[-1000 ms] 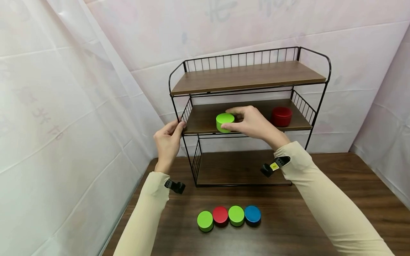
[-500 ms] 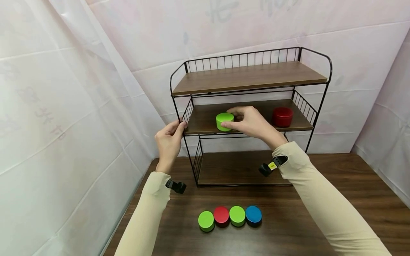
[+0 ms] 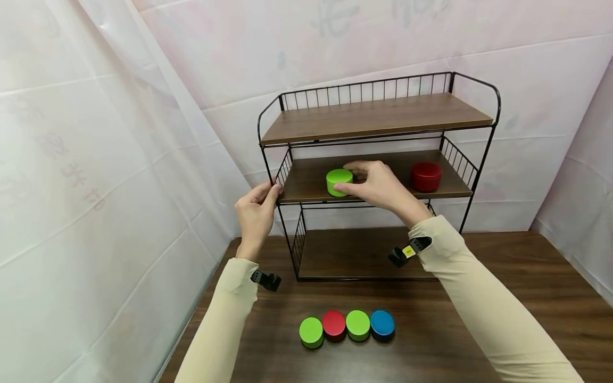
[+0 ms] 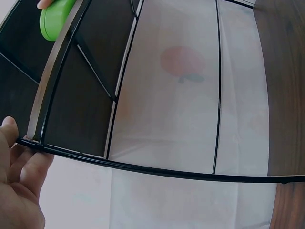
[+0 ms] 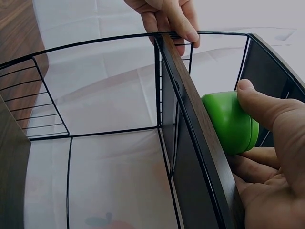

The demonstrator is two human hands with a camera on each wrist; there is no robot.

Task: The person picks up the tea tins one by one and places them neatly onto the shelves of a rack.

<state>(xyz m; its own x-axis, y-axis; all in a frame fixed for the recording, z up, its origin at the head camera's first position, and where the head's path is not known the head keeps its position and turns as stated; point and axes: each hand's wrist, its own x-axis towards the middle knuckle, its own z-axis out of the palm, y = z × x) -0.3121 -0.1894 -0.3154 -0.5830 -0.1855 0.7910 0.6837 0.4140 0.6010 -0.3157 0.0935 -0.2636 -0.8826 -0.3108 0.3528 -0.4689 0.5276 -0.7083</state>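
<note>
On the middle board of a black wire shelf rack (image 3: 306, 197) sits a round green tin (image 3: 338, 183), left of the board's centre. My right hand (image 3: 378, 185) grips this tin from its right side, thumb at the front and fingers behind; the right wrist view shows the green tin (image 5: 228, 123) at the board's front edge. My left hand (image 3: 257, 213) holds the rack's left front post at the middle board's height, and in the left wrist view its fingers (image 4: 35, 171) curl round the black bar. A round red tin (image 3: 425, 177) stands at the middle board's right end.
On the wooden table (image 3: 268, 340) before the rack, a green tin (image 3: 311, 333), a red tin (image 3: 333, 325), another green tin (image 3: 357, 325) and a blue tin (image 3: 382, 325) stand in a row. The top board (image 3: 373, 118) overhangs my right hand. Pale cloth hangs behind and at both sides.
The whole head view has shifted slightly. Both hands keep their places on the green tin and the post; the tin is nearly still on the middle board.
</note>
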